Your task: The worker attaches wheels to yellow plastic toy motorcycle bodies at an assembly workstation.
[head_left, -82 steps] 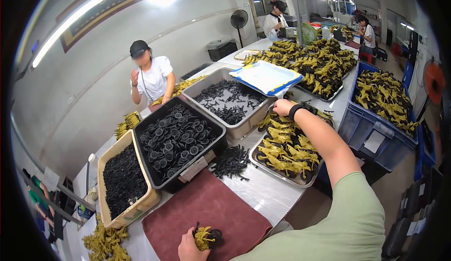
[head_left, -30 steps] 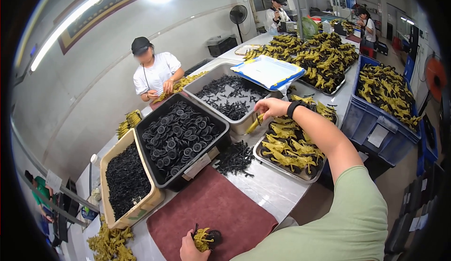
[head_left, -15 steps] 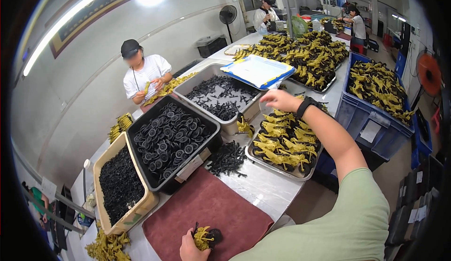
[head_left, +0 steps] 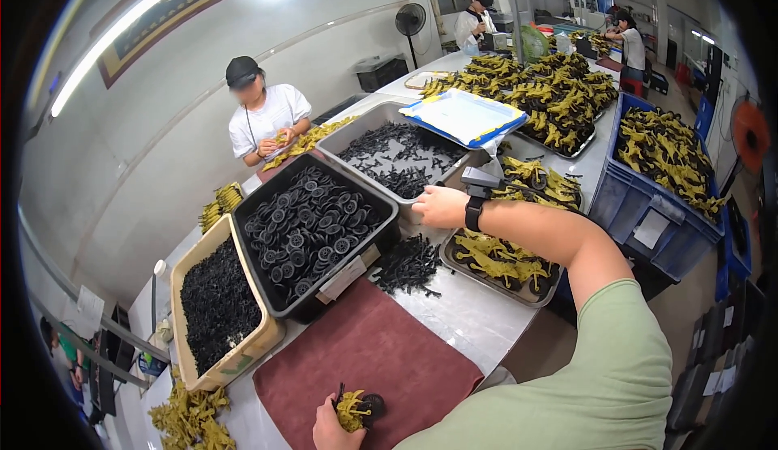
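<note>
Gripping a yellow part (head_left: 354, 410) with a black wheel, the left hand (head_left: 334, 428) could drop it; the right hand (head_left: 438, 206), grip unclear, may knock the loose black pile (head_left: 408, 264).

On the tabletop (head_left: 478, 320) I see a mat (head_left: 365, 361) nearest to me. Behind it stand a box of small parts (head_left: 219, 312) at left, a tub of wheels (head_left: 312, 227) in the middle, and a tray of figures (head_left: 502, 260) at right. My right hand (head_left: 438, 205) rests between tub and tray.

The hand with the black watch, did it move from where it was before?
Yes. The right hand has come back from over the tray of yellow parts toward the near corner of the grey bin of black pieces, and now rests there.
</note>
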Demonstrator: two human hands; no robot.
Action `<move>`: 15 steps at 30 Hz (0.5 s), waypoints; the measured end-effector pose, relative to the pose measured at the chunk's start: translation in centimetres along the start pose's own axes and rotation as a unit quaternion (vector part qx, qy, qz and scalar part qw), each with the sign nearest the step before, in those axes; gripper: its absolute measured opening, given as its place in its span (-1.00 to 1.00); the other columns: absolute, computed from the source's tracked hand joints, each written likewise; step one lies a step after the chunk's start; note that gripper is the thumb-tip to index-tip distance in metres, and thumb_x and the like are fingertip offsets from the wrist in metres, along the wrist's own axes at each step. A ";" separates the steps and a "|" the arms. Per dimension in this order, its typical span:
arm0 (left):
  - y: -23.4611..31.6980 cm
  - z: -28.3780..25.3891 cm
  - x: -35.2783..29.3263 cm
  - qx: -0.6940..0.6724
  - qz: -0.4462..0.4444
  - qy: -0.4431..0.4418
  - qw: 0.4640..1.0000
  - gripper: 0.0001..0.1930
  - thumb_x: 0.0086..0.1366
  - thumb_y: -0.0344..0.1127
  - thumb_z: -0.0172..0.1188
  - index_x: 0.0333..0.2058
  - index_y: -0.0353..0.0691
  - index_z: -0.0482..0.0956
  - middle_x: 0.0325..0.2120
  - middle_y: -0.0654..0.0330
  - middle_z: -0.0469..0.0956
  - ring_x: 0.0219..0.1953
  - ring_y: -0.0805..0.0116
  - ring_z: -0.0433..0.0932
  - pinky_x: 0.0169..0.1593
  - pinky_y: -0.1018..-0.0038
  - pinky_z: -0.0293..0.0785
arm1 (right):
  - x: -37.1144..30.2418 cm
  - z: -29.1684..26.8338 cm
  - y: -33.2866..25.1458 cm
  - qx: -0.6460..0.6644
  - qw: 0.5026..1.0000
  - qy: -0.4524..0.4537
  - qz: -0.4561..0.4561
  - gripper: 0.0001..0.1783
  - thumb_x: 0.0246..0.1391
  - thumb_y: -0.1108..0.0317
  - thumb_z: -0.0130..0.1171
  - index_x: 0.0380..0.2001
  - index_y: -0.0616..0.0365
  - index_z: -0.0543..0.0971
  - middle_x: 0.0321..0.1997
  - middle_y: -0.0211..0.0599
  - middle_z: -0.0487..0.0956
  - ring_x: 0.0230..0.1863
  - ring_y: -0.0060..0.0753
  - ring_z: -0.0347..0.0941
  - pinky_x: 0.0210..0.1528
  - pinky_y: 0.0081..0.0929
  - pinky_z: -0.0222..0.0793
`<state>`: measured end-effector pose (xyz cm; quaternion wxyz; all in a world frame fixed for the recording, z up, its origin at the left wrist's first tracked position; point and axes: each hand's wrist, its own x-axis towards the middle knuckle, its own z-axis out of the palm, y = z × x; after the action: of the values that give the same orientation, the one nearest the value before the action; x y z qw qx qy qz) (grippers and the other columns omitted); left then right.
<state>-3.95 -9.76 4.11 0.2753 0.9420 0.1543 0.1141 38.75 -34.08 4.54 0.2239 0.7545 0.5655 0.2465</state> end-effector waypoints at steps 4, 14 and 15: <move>-0.1 -0.1 0.2 -0.009 -0.013 -0.006 1.000 -0.43 0.00 -0.52 0.23 0.06 -0.20 0.38 -0.15 -0.06 0.51 -0.08 -0.04 0.50 -0.04 0.25 0.43 | -0.9 0.3 1.1 0.027 0.999 -0.019 0.044 -0.87 -0.13 0.27 0.14 -0.56 -0.03 0.67 -0.22 -0.50 0.47 -0.14 -0.40 0.40 -0.16 -0.44 0.30; -1.6 0.5 -0.1 -0.032 0.018 -0.048 0.998 -0.49 0.04 -0.53 0.24 0.02 -0.27 0.40 -0.08 -0.04 0.48 -0.05 0.01 0.50 0.00 0.30 0.43 | -4.6 -5.1 3.9 0.340 0.918 0.056 0.195 -0.86 -0.02 0.39 0.17 -0.35 0.15 0.52 -0.41 -0.14 0.57 -0.30 -0.10 0.55 -0.25 -0.32 0.45; -2.2 0.7 -0.1 -0.031 0.007 -0.048 0.998 -0.49 0.04 -0.53 0.24 0.02 -0.27 0.40 -0.08 -0.04 0.48 -0.05 0.01 0.50 0.00 0.30 0.43 | -4.5 -6.6 3.0 0.415 0.884 0.088 0.196 -0.83 -0.05 0.41 0.21 -0.35 0.17 0.50 -0.41 -0.13 0.57 -0.32 -0.11 0.54 -0.27 -0.33 0.44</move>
<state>-4.39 -8.37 2.32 0.3111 0.9383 0.1308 0.0755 35.78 -38.85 10.99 -0.2134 0.8492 0.4740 0.0930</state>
